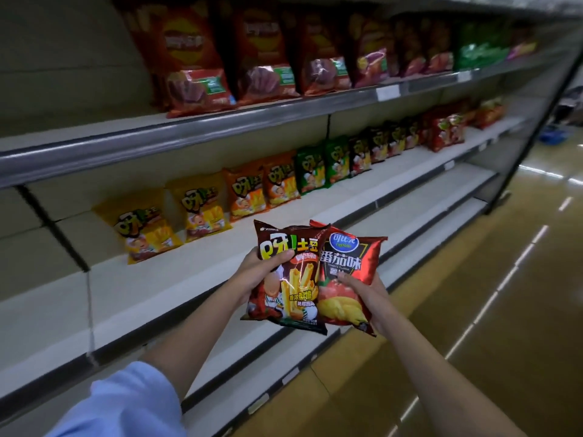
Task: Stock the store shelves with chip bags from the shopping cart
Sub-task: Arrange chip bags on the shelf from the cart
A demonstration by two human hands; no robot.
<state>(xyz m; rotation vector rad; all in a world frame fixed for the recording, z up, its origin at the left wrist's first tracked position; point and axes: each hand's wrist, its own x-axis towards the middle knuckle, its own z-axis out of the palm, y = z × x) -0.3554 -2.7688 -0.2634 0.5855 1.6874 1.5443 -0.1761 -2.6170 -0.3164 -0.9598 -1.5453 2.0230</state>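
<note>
Shelves [195,298] behind; left grip [258,272] clamps one brown chip bag [290,279], right grip [366,288] one red bag [347,269]

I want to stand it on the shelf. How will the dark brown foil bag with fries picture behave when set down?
The dark brown foil bag with fries picture looks puffed and glossy, so probably light, slippery and soft. Similar yellow bags lean back on the shelf, so it may tip.

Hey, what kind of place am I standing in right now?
Most likely a grocery store snack aisle: long tiered shelves with price tags, rows of chip bags facing out, and a shiny floor.
</note>
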